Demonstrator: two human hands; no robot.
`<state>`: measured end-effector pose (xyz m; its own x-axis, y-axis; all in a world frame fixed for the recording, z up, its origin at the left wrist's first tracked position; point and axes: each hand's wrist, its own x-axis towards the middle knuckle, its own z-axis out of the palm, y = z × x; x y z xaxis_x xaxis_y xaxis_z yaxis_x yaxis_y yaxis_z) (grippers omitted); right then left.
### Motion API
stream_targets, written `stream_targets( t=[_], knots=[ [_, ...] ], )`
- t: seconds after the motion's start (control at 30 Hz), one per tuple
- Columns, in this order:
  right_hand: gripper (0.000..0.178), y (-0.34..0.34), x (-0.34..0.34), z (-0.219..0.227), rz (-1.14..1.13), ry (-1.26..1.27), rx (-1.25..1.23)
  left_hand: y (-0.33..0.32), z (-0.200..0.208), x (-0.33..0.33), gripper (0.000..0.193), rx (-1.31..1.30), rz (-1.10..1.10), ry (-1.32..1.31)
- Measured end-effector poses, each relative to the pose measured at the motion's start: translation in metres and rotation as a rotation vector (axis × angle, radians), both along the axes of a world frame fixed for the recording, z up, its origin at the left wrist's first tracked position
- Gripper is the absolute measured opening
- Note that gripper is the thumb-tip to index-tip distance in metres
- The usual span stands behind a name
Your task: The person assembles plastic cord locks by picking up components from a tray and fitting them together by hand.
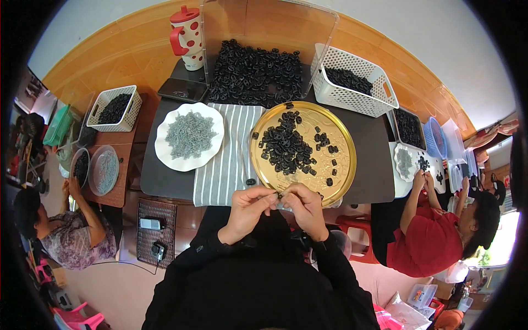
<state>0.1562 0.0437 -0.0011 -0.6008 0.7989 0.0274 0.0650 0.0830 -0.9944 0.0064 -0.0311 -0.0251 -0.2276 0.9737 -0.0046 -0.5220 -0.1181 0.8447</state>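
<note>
Left hand point(247, 213) and right hand point(303, 210) both pinch small dark piece point(279, 195) — at golden tray point(346, 157), seven o'clock edge. Better grip lightly, evenly — work above tray, so drops land inside.

a dark table point(374, 148) bears a striped cloth point(223, 179), gold tray point(344, 147), white plate point(177, 163), basket point(352, 103).

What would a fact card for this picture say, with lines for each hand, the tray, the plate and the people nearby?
Left hand: fingertips pinching a small dark piece
Right hand: fingertips at the same piece
Gold tray: a pile of black pieces, some scattered
White plate: heaped with small grey parts
Others: a seated person on the left; a person in red on the right
</note>
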Motion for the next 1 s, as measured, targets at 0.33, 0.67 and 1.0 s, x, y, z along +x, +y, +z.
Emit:
stream_targets(
  t=[0.33, 0.67, 1.0],
  knots=[
    [0.005, -0.029, -0.011, -0.016, -0.203, 0.347, -0.237, -0.006, 0.000, 0.009, 0.014, -0.034, 0.072, 0.152],
    [0.006, -0.022, -0.004, -0.009, -0.190, 0.310, -0.227, 0.004, 0.019, -0.037, 0.019, -0.039, 0.397, 1.566],
    [0.006, -0.033, -0.017, -0.001, -0.049, 0.128, -0.143, -0.006, 0.005, -0.045, 0.007, -0.178, 0.178, 0.437]
  ],
)
